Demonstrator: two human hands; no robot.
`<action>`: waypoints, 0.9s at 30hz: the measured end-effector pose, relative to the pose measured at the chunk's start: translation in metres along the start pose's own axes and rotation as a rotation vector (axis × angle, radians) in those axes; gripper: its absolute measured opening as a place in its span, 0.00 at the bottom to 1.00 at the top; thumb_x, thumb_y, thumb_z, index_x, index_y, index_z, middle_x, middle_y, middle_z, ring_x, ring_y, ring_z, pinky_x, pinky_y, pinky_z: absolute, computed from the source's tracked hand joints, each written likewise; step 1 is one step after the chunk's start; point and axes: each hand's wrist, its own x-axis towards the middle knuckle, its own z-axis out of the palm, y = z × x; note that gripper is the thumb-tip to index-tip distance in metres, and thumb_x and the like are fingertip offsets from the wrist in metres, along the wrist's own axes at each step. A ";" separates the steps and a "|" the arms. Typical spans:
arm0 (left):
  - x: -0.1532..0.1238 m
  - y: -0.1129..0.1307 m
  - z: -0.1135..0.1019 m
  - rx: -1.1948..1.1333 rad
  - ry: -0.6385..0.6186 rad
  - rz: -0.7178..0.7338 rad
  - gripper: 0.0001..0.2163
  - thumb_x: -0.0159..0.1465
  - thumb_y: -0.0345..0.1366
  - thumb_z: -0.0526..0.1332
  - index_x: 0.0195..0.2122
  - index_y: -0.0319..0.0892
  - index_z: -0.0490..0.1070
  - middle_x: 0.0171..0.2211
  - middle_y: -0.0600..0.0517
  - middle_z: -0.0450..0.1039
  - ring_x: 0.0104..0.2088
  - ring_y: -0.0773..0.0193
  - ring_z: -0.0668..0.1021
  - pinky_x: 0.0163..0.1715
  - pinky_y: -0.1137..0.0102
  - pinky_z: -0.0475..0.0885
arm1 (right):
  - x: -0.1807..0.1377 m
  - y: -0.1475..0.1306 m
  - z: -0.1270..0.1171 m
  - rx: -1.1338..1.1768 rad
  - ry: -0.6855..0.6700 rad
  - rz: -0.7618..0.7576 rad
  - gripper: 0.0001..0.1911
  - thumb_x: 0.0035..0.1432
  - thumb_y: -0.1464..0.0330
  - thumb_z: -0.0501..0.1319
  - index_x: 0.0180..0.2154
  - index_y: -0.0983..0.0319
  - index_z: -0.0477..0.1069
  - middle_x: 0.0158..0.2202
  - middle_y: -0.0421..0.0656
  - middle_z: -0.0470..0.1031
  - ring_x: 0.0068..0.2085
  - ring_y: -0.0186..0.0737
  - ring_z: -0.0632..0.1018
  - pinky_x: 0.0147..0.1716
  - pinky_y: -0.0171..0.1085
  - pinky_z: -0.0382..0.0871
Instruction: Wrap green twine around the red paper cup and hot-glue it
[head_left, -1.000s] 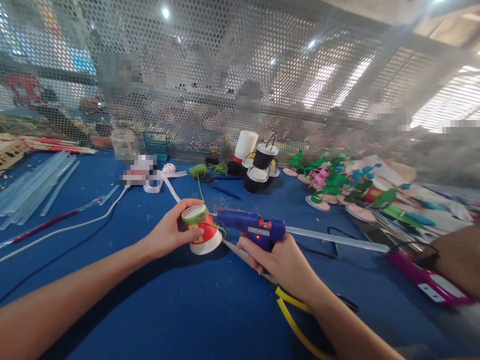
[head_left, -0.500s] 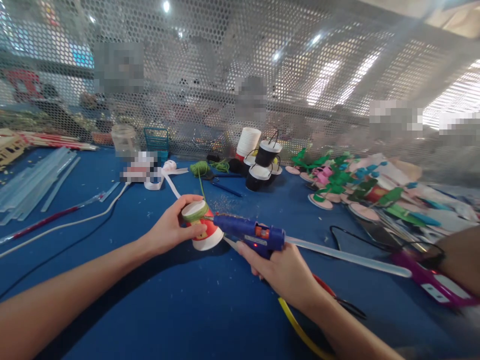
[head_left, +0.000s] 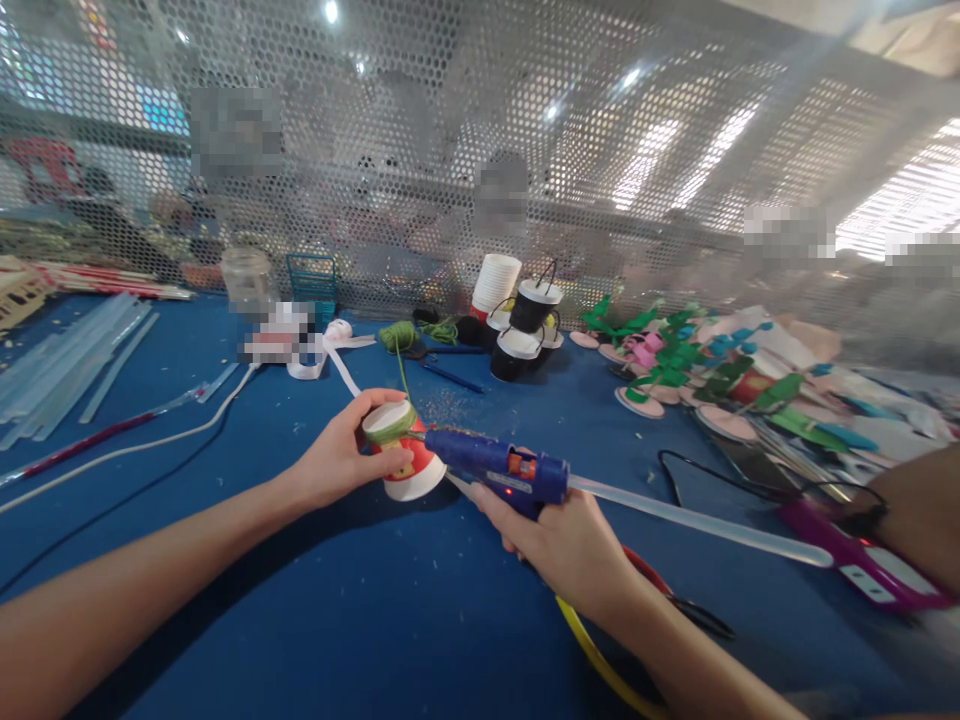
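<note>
My left hand (head_left: 352, 440) is wrapped round a red and white paper cup (head_left: 426, 468), held tilted with its narrow base up. Green yarn (head_left: 393, 432) winds about the cup near that base, and a strand leads back to a ball of green yarn (head_left: 397, 337). In my right hand (head_left: 559, 535) is a blue hot glue gun (head_left: 491, 466), its nozzle at the yarn-wound side of the cup. A long clear glue stick (head_left: 697, 523) sticks out of the gun's rear. Whether the nozzle touches the cup I cannot tell.
Black and white small buckets (head_left: 516, 354) and a stack of paper cups (head_left: 496, 285) stand at the back. Green craft plants (head_left: 667, 365) crowd the right, near a purple power strip (head_left: 862, 565). Glue sticks (head_left: 75, 370) and a white cable (head_left: 165, 437) lie left; orange-handled pliers (head_left: 652, 570) lie right.
The glue stick's rear end appears slightly lower and farther right. Both hands, the cup and the glue gun keep nearly the same positions.
</note>
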 end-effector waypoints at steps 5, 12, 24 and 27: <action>0.000 0.001 -0.001 -0.027 -0.022 -0.020 0.23 0.49 0.35 0.65 0.44 0.43 0.59 0.37 0.52 0.68 0.36 0.63 0.73 0.37 0.67 0.68 | 0.001 -0.002 0.001 -0.002 0.019 0.007 0.09 0.49 0.62 0.58 0.28 0.56 0.76 0.12 0.39 0.68 0.20 0.39 0.72 0.20 0.35 0.63; -0.001 0.002 -0.003 -0.033 -0.031 -0.027 0.23 0.48 0.36 0.64 0.45 0.43 0.59 0.36 0.52 0.69 0.35 0.62 0.73 0.36 0.68 0.68 | 0.001 0.003 0.001 -0.050 -0.015 -0.045 0.10 0.45 0.65 0.61 0.32 0.56 0.76 0.13 0.38 0.67 0.22 0.40 0.73 0.23 0.37 0.64; -0.002 0.003 -0.004 -0.078 -0.069 -0.042 0.22 0.49 0.35 0.64 0.45 0.44 0.59 0.38 0.51 0.69 0.36 0.62 0.73 0.37 0.68 0.68 | 0.001 -0.004 0.008 0.022 0.036 0.116 0.20 0.50 0.59 0.57 0.11 0.58 0.64 0.10 0.38 0.65 0.14 0.35 0.69 0.16 0.36 0.64; -0.002 0.002 -0.004 -0.092 -0.068 -0.035 0.22 0.48 0.34 0.64 0.44 0.44 0.60 0.37 0.52 0.69 0.36 0.63 0.73 0.36 0.69 0.67 | 0.001 -0.013 0.005 0.097 0.020 0.199 0.18 0.49 0.61 0.58 0.12 0.58 0.63 0.09 0.37 0.63 0.12 0.33 0.66 0.14 0.34 0.63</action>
